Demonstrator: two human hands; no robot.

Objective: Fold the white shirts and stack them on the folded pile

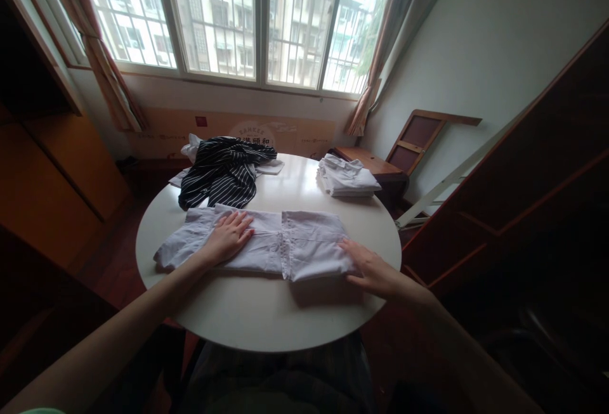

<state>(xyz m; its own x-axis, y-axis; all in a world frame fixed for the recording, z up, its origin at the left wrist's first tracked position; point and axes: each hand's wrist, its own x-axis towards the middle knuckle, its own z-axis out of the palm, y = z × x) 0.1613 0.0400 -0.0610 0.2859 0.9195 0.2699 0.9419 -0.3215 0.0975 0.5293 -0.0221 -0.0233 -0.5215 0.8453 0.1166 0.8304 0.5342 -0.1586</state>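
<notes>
A white shirt [314, 246] lies folded lengthwise across the round white table [266, 319], its right end turned back over the middle. My left hand [229, 235] rests flat on the left part of the cloth with fingers stretched out. At the right fold, my right hand [370, 267] touches the edge; its fingers are extended, the tips on the fabric and the thumb lower down at the near corner. Whether any cloth is pinched there is hard to see, but the hand looks spread.
Behind the shirt, a black-and-white striped garment [221, 170] lies crumpled over other white cloth. Folded white clothes [348, 176] are stacked at the table's far right. A wooden stool-like piece [371, 163] stands beyond, below the window. Dark wooden furniture [514, 192] borders the right.
</notes>
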